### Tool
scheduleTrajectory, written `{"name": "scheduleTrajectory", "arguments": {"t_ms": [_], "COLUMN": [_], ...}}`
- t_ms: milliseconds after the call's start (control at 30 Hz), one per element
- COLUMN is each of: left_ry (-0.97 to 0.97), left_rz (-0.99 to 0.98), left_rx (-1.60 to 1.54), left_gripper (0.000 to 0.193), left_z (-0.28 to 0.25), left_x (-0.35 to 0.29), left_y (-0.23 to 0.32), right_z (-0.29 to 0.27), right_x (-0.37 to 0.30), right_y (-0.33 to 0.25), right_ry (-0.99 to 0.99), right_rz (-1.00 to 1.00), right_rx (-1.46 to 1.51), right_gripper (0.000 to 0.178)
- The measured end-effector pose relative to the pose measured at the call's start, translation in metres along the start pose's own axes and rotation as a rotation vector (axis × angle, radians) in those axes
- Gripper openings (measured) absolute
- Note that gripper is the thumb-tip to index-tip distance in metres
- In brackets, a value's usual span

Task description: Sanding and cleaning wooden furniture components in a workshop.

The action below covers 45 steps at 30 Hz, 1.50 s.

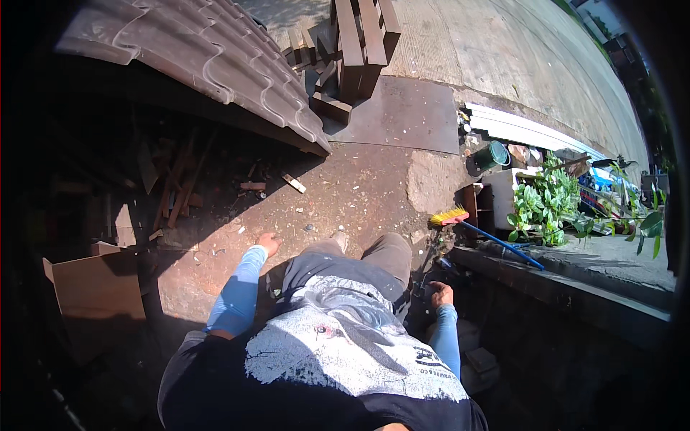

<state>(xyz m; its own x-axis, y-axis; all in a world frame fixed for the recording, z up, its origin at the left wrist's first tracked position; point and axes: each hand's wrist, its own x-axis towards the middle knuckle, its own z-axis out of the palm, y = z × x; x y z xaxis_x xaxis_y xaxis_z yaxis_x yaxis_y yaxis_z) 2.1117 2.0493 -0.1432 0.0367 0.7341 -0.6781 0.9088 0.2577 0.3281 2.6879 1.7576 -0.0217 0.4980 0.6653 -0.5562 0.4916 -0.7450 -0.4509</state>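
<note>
Right hand [440, 293] down by the hip, in shade, fingers loosely curled; cannot tell whether closed on anything small. Just beside a low dark wall [568, 291], above grey blocks [480, 359] on the ground. Left hand [267, 243] out to the other side in sunlight, fingers slack and slightly apart, holding nothing, over bare reddish ground [345, 187] strewn with chips. Cardboard box [97, 287] further left, in shadow, well apart from that hand.

Broom [449, 217] a little ahead of the right hand, not touched: yellow bristles on the ground, blue handle slanting away along the wall top. Nearest thing to either hand.

Seems a step of walking or standing between jobs, both arms hanging, one foot forward. Taking up the broom would call for a short reach forward and right, with a grasp on the blue handle rather than the bristle head, and care for the wall edge.

Beyond: leafy plant [546, 201], green can [492, 154], white boards [525, 129]. Left of those, wood scraps [180, 190] under a ridged roof sheet [215, 65]. Farthest, stacked planks [363, 39] on pale concrete
</note>
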Motion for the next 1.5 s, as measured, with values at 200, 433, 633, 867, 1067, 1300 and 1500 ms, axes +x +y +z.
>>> {"name": "scheduleTrajectory", "arguments": {"t_ms": [200, 433, 633, 867, 1067, 1300, 1500], "left_ry": [-0.046, 0.554, 0.382, 0.515, 0.162, 0.646, 0.739], "left_rz": [0.359, -0.297, -0.377, -0.532, -0.804, -0.95, -0.934], "left_rx": [-0.566, -0.836, -1.238, -0.964, -0.862, -0.904, -0.972], "left_gripper": [0.042, 0.035, 0.018, 0.039, 0.089, 0.118, 0.109], "left_z": [-0.136, -0.016, 0.035, 0.063, -0.039, -0.005, 0.037], "left_x": [0.062, 0.24, 0.285, 0.469, 0.623, 0.784, 0.835], "left_y": [0.328, 0.33, 0.368, 0.394, 0.49, 0.474, 0.449], "right_z": [-0.061, -0.234, -0.328, -0.138, 0.114, 0.352, 0.41], "right_x": [0.162, 0.546, 0.774, 0.818, 0.891, 1.039, 1.091], "right_y": [0.086, -0.108, -0.439, -0.755, -0.856, -0.84, -0.777], "right_ry": [-0.217, -0.207, 0.153, 0.057, -0.171, -0.304, -0.428], "right_rz": [0.207, 0.191, -0.493, -1.35, -1.741, -1.958, -1.968], "right_rx": [-0.231, -0.486, -0.68, -0.994, -1.458, -1.858, -1.954], "right_gripper": [0.024, 0.052, 0.029, 0.037, 0.031, 0.06, 0.066]}}
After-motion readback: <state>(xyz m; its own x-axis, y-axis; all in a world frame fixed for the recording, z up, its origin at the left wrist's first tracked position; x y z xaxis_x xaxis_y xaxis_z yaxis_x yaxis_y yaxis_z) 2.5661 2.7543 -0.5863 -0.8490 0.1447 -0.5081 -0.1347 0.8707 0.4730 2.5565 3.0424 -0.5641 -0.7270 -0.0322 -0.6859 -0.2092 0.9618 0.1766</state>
